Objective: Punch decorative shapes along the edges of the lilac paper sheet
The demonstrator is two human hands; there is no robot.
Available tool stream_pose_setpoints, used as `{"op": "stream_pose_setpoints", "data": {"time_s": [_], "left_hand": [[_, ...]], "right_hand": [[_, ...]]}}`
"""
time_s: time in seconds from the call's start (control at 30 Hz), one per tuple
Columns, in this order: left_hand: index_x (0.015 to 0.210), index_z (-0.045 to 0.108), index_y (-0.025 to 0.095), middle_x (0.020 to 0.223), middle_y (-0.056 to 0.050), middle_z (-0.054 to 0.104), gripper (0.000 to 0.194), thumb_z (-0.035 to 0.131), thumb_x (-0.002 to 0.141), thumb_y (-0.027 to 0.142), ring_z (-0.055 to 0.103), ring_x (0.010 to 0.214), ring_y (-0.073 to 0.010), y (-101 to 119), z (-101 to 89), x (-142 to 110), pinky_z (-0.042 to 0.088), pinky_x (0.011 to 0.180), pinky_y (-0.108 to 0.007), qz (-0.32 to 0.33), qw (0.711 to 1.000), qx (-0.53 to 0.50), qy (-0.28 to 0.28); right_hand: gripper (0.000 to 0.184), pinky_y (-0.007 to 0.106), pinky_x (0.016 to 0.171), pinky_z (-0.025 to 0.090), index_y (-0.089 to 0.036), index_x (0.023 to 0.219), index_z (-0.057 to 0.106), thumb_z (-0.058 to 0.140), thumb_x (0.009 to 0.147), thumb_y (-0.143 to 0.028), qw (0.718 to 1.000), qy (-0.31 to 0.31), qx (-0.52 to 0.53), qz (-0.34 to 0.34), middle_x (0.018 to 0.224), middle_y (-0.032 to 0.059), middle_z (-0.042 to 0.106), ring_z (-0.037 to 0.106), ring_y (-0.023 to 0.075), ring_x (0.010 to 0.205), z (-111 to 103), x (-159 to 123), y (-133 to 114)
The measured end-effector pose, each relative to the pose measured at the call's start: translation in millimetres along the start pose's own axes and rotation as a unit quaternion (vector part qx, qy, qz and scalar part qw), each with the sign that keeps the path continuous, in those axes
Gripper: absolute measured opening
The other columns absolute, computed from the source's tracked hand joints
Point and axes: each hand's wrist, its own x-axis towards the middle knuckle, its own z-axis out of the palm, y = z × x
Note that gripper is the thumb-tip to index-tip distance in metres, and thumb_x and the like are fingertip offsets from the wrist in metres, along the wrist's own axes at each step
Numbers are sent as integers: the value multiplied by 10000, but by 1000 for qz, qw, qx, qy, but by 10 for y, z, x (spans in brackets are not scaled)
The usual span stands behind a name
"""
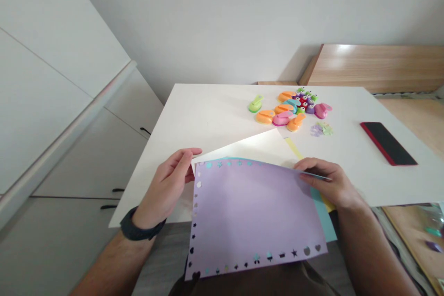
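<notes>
A purple sheet of paper (pixel 256 212) hangs over the table's front edge, its left, top and bottom borders punched with small shapes such as stars and hearts. My right hand (pixel 324 182) pinches its upper right edge along with a light blue sheet (pixel 324 217) behind it. Under these lie a white sheet (pixel 249 145) and a yellow sheet (pixel 294 149). At the upper left corner, my left hand (pixel 175 169) closes thumb and fingers on the white sheet's corner, beside the purple paper. Some of its fingertips are hidden behind the sheets.
Several colourful craft punches (pixel 282 118) cluster at the back of the white table (pixel 208 111), with a green punch (pixel 255 104) to their left. Small paper cutouts (pixel 322 129) lie in front. A dark tablet-like object with a red edge (pixel 388 143) rests at right. Cabinets (pixel 79 148) stand left.
</notes>
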Motion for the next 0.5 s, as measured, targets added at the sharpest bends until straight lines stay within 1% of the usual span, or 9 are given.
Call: {"op": "stream_pose_setpoints", "data": {"time_s": [0.07, 0.13, 0.2, 0.27, 0.37, 0.43, 0.5], "left_hand": [[1140, 718, 195, 1004, -70, 734, 459, 644, 913, 588, 678, 853, -191, 3, 2, -8, 565, 763, -296, 1, 1000, -6, -5], [1130, 722, 190, 1044, -80, 739, 451, 635, 922, 581, 686, 881, -205, 3, -7, -16, 567, 783, -310, -1, 1000, -8, -29], [1155, 712, 195, 1030, -77, 742, 448, 632, 927, 573, 690, 875, -216, 2, -28, -21, 565, 776, -322, -3, 999, 8, -49], [1178, 700, 207, 959, -55, 736, 433, 672, 909, 546, 681, 836, -206, 7, -54, -23, 545, 727, -297, 8, 997, 61, -49], [1186, 691, 220, 822, -13, 696, 418, 739, 870, 490, 634, 734, -175, 35, -81, -26, 485, 626, -255, 27, 985, 160, -57], [1154, 703, 215, 755, 3, 657, 389, 731, 873, 483, 591, 673, -159, 58, -86, -32, 449, 586, -252, 40, 975, 209, -61], [1118, 716, 214, 702, 18, 611, 350, 705, 891, 482, 550, 633, -143, 73, -87, -41, 421, 571, -250, 71, 966, 245, -36]], "right_hand": [[109, 405, 850, 534, -256, 938, 763, 786, 846, -310, 999, -1, 31, -42, 1024, 83, 737, 679, 276, 963, -15, -7, 15], [98, 409, 784, 522, -268, 931, 764, 781, 846, -313, 992, -14, 82, -91, 983, 89, 729, 669, 274, 905, -34, -22, 46], [132, 399, 693, 501, -268, 920, 771, 794, 827, -359, 982, -27, 133, -132, 932, 98, 717, 646, 272, 834, -49, -32, 77], [143, 392, 636, 481, -263, 874, 774, 788, 823, -396, 972, -34, 173, -157, 870, 103, 701, 624, 269, 783, -56, -30, 90], [150, 430, 662, 490, -261, 812, 773, 720, 879, -384, 963, -53, 190, -182, 789, 101, 685, 616, 269, 743, -58, -8, 64], [171, 452, 681, 493, -262, 808, 775, 688, 903, -373, 959, -68, 189, -198, 769, 100, 684, 619, 272, 730, -59, 7, 36], [167, 454, 680, 490, -262, 818, 776, 680, 908, -366, 958, -72, 192, -203, 775, 100, 685, 621, 272, 730, -57, 11, 19]]}}
